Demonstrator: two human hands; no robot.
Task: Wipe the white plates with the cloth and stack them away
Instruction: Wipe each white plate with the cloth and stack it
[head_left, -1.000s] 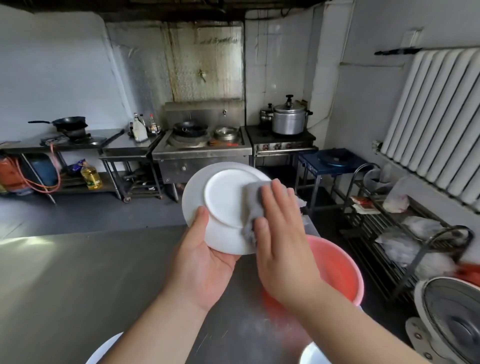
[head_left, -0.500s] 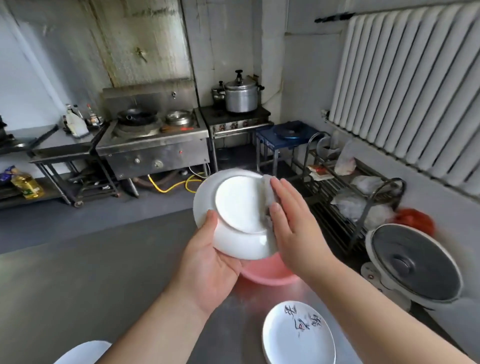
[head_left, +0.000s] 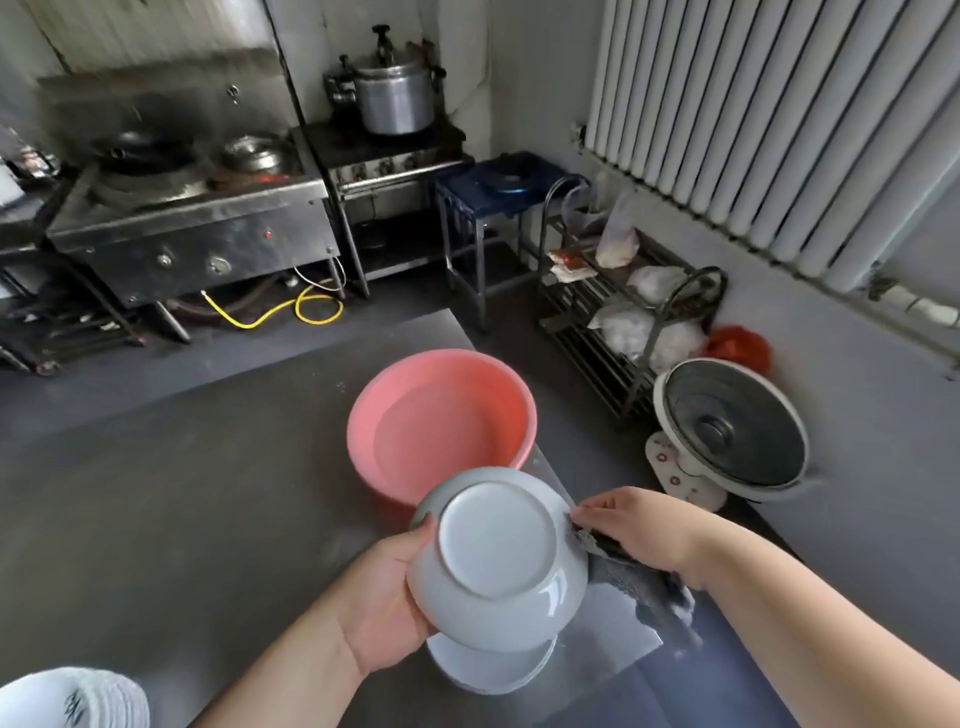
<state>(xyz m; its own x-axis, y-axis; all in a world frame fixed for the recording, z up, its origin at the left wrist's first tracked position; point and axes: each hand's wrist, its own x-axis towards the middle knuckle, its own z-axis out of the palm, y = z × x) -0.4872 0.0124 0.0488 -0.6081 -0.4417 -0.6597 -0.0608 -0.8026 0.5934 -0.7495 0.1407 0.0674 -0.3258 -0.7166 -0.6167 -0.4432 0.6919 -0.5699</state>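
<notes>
The left hand (head_left: 384, 603) is holding a white plate (head_left: 498, 551) at the near side of the gray metal table (head_left: 156, 519). The plate is turned over, so its flat bottom is facing up, and it is tipping a little. The thumb is lying on the plate's left rim. The other fingers are hiding under the plate, so I cannot tell how they are lying.

The right hand (head_left: 639, 525) is reaching in from the right. Its fingers (head_left: 589, 514) are lying close together, and the tips are touching the right rim of the plate. This hand is holding a gray cloth (head_left: 628, 577) under it. The cloth is hanging down, just beside the plate. The thumb is hiding, so I cannot tell where it is pressing.

Another plate (head_left: 488, 670) is lying on the table right under the held one. I cannot tell if the two are touching. A pile of plates (head_left: 72, 696) is sitting at the near left corner, well apart from the hands.

A pink bowl (head_left: 441, 421) is sitting on the table just behind the held plate. On the floor to the right a round fan (head_left: 727, 431) is leaning back. Far away a metal stove (head_left: 192, 208) is standing, with a big silver pot (head_left: 392, 93) to its right.
</notes>
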